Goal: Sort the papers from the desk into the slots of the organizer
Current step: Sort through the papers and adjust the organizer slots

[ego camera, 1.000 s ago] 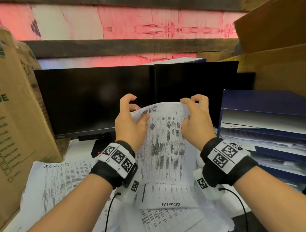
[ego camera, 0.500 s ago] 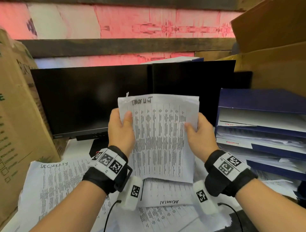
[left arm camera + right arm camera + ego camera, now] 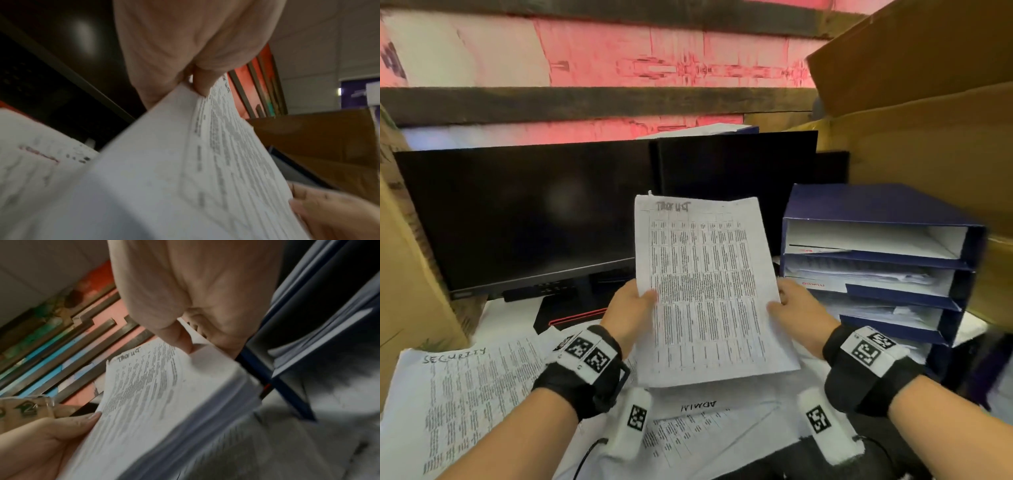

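A printed sheet (image 3: 705,287) with a table and a handwritten heading stands upright in front of me, above the desk. My left hand (image 3: 630,311) pinches its left edge, thumb on the front. My right hand (image 3: 796,313) pinches its right edge the same way. The left wrist view shows the sheet (image 3: 185,162) clamped under my thumb, and in the right wrist view the sheet (image 3: 144,394) is held likewise. To the right stands the blue organizer (image 3: 959,270) with stacked slots holding papers. Loose papers lie on the desk: one headed SECURITY (image 3: 465,394), one headed ADMIN (image 3: 698,407).
A black monitor (image 3: 527,219) stands behind the sheet, with a dark panel (image 3: 736,164) beside it. Cardboard boxes close in on the left (image 3: 404,291) and on the right (image 3: 928,137). The wall behind is pink with dark beams.
Both hands slid down from the sheet's top corners to its side edges. The curled sheet straightened and now stands flat and upright, shifted slightly right toward the organizer.
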`<state>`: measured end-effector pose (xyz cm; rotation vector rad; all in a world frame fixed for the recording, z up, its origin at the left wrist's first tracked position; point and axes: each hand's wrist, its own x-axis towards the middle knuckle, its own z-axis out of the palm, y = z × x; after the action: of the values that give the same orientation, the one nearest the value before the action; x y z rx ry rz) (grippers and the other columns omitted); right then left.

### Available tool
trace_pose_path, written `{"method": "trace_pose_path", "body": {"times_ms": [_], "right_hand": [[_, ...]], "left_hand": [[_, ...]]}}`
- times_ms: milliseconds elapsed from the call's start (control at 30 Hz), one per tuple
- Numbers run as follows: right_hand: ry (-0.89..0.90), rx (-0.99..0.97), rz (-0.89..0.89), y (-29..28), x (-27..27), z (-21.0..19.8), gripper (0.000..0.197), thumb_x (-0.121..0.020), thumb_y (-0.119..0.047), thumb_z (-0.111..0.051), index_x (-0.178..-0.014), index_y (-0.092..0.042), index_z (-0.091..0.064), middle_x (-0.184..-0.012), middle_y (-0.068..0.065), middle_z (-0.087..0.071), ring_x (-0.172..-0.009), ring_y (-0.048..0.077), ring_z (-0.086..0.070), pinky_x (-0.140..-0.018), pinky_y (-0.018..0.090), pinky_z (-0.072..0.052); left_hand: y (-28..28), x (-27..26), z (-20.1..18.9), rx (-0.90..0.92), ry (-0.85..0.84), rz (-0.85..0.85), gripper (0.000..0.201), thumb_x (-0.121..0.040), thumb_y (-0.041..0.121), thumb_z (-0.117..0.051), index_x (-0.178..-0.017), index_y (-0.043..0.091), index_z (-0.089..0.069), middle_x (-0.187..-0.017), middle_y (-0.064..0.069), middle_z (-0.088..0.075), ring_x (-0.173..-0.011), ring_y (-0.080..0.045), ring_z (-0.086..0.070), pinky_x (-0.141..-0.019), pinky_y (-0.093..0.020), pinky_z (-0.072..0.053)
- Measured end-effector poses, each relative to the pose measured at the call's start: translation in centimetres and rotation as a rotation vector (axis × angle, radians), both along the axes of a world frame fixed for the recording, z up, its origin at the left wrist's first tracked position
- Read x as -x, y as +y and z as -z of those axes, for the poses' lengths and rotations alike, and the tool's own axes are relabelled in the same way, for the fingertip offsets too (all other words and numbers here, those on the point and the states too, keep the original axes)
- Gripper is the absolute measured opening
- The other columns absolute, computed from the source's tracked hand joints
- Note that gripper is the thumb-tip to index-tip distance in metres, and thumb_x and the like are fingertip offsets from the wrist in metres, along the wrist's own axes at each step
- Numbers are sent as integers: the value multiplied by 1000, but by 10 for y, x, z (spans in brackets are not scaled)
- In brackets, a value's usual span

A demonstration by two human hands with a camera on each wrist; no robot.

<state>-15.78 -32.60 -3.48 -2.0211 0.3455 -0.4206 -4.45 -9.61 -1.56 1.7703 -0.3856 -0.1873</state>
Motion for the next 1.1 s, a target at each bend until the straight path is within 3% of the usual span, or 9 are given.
{"method": "trace_pose_path", "body": {"times_ms": [133,267,400,567,700,833,933,1033,1100], "right_hand": [[95,-20,-77,-22,48,-12,41,-92,8,-39,-119,-15,-59,-112,2,-71,-100,21,-69,-83,43,-58],[243,10,-42,-41,85,-8,36,-90,2,-47,-119,-16,-57,-114,4,-70,-101,25,-69,-84,52,-56],[371,-70,-13,-49,122,-12,37,-92,1,-49,-122,-19,-57,-111,0,-72,-99,20,-70,-81,43,-59],[434,-188,-34,-64,164,-21,41,-94,3,-47,-126,-21,-53,-116,4,-70,-105,26,-68,-90,53,-53],[408,-294,-44,-81,198,-29,35,-96,3,-45,-126,-14,-52,-117,9,-70,-105,29,-68,-90,50,-54],[243,-439,37,-99,218,-43,32,-96,5,-40,-121,-8,-56,-115,14,-70,-103,30,-69,-83,44,-57],[135,-454,136,-111,224,-50,30,-95,3,-40,-115,-4,-61,-113,15,-70,-101,29,-70,-91,44,-53],[49,-552,238,-116,218,-54,26,-95,3,-39,-106,1,-63,-95,17,-74,-78,25,-74,-65,31,-60],[10,-593,272,-118,210,-56,29,-95,6,-38,-113,6,-60,-101,20,-72,-80,27,-72,-61,29,-58]], "left_hand": [[-14,23,-6,-77,142,220,23,-101,16,-40,-115,18,-58,-110,-10,-69,-102,-29,-66,-90,-52,-52],[-24,43,0,-241,111,402,21,-101,18,-42,-113,23,-59,-105,-6,-72,-95,-25,-69,-84,-46,-57],[-39,61,3,-292,114,491,23,-101,18,-43,-119,19,-58,-103,-3,-73,-89,-19,-71,-72,-35,-58],[-69,82,1,-303,168,605,22,-100,13,-43,-115,17,-59,-106,-3,-72,-97,-20,-69,-85,-43,-57],[-95,94,-1,-274,215,713,25,-100,12,-44,-120,16,-58,-115,-6,-69,-108,-23,-65,-97,-47,-50],[-127,96,-8,-93,306,703,30,-100,10,-42,-128,6,-54,-122,-13,-66,-114,-29,-62,-101,-51,-46],[-150,97,-16,48,379,626,32,-102,12,-38,-126,-4,-53,-120,-20,-65,-113,-36,-60,-97,-51,-45],[-167,101,-25,138,419,525,32,-102,11,-37,-124,-8,-52,-122,-22,-62,-104,-35,-61,-77,-44,-51],[-176,98,-29,196,424,454,33,-101,12,-42,-125,-9,-52,-122,-24,-61,-101,-35,-62,-75,-45,-50]]}}
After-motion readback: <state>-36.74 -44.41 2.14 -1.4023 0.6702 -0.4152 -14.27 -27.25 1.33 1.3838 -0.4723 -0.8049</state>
